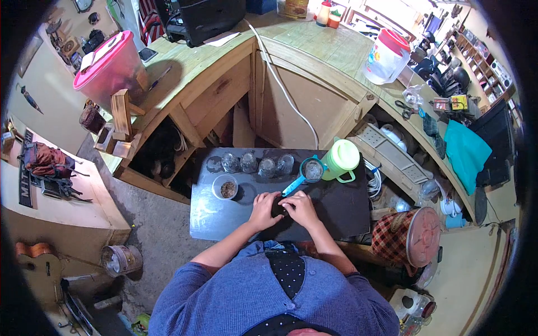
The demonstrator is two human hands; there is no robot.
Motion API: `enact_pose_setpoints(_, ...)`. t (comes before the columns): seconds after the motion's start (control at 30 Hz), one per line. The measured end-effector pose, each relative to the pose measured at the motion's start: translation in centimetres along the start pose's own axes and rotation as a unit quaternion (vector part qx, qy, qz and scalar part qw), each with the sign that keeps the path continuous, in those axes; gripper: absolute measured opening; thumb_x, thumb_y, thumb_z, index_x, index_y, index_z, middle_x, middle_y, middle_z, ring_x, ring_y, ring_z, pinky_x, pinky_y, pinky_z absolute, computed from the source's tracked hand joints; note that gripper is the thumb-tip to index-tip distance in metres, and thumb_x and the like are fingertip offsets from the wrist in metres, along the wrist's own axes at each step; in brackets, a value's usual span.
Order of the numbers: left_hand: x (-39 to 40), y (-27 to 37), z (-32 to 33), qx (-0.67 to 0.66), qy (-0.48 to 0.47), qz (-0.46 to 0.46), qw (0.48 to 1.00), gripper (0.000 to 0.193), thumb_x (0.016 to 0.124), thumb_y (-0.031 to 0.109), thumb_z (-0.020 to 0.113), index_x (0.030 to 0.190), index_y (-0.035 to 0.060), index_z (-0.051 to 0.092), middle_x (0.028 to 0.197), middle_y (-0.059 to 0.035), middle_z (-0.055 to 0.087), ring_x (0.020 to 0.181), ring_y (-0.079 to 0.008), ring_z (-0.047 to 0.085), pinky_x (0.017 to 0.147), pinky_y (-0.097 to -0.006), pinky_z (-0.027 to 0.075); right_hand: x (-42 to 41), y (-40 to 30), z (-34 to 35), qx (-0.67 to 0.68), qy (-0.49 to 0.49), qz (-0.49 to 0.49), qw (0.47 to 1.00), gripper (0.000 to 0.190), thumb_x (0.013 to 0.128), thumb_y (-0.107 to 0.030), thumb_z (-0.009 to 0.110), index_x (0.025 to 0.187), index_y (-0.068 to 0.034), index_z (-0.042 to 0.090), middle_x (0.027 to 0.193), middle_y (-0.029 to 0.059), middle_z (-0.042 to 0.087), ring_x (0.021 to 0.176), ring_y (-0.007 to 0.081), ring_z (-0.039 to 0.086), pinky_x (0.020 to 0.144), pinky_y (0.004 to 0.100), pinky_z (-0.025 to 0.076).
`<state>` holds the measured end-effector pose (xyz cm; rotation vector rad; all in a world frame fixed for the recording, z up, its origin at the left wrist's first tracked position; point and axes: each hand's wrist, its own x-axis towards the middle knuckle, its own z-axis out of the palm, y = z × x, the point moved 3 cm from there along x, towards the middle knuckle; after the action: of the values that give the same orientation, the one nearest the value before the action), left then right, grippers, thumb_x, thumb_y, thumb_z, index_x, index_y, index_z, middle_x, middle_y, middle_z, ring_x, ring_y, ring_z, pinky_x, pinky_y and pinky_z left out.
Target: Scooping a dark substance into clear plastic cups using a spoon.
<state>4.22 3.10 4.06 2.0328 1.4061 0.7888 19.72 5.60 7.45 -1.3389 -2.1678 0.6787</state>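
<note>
My left hand [265,210] curls around one side of a small dark round object [279,209] near the front of the black table [336,210]. The thumb and fingers of my right hand [300,208] meet at its other side and top. My hands hide much of it, so its kind is unclear. Beyond them lies a blue-handled strainer [312,169] with greyish matter in its bowl, beside a lime-green lidded pitcher [342,157]. A clear plastic tub [225,187] with brown crumbly matter stands to the left. Several upturned clear glasses [249,163] line the back.
A wooden counter [302,54] wraps around the table's far side, with a white cable [290,90] hanging down. A pink-lidded bin [113,67] stands on it at left, a red-lidded plastic jug [386,56] at right. A checkered container [399,237] sits close to my right.
</note>
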Motion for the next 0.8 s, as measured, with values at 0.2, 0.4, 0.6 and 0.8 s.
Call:
enact_pose_setpoints(0.2, -0.1, 0.0, 0.0, 0.002, -0.010, -0.012, 1.000, 0.077, 0.060, 0.025, 0.075, 0.127, 0.0071, 0.041, 0.119, -0.0147, 0.051, 0.114, -0.0350, 0.044, 0.099, -0.0472, 0.031, -0.2, -0.1, -0.5, -0.020, 0.012, -0.002, 1.000, 0.010, 0.075, -0.010, 0.063, 0.080, -0.014, 0.071, 0.082, 0.0025, 0.067, 0.084, 0.0232, 0.055, 0.078, 0.0385, 0.044)
enact_pose_setpoints(0.4, -0.1, 0.0, 0.1, -0.013, -0.015, -0.005, 1.000, 0.075, 0.061, 0.023, 0.072, 0.128, 0.0067, 0.040, 0.121, -0.0144, 0.050, 0.117, -0.0344, 0.043, 0.101, -0.0511, 0.028, -0.1, -0.8, -0.4, -0.021, 0.013, -0.025, 0.999, 0.012, 0.075, -0.011, 0.064, 0.084, -0.016, 0.071, 0.084, 0.0010, 0.066, 0.087, 0.0222, 0.055, 0.079, 0.0401, 0.041)
enact_pose_setpoints(0.6, 0.0, 0.0, 0.0, -0.022, -0.022, -0.009, 0.999, 0.075, 0.062, 0.023, 0.071, 0.128, 0.0066, 0.039, 0.122, -0.0140, 0.049, 0.118, -0.0341, 0.041, 0.102, -0.0551, 0.026, -0.2, -0.4, 0.1, 0.047, -0.017, -0.007, 0.999, 0.010, 0.076, -0.011, 0.063, 0.081, -0.015, 0.070, 0.082, 0.0002, 0.065, 0.087, 0.0222, 0.054, 0.078, 0.0398, 0.042)
enact_pose_setpoints(0.8, -0.1, 0.0, 0.0, -0.004, -0.016, -0.006, 1.000, 0.077, 0.061, 0.023, 0.072, 0.128, 0.0064, 0.040, 0.120, -0.0147, 0.050, 0.116, -0.0346, 0.043, 0.101, -0.0520, 0.028, -0.5, -0.4, -0.2, -0.037, 0.010, 0.007, 0.999, 0.009, 0.076, -0.010, 0.063, 0.081, -0.015, 0.069, 0.079, 0.0005, 0.065, 0.084, 0.0227, 0.055, 0.078, 0.0397, 0.043)
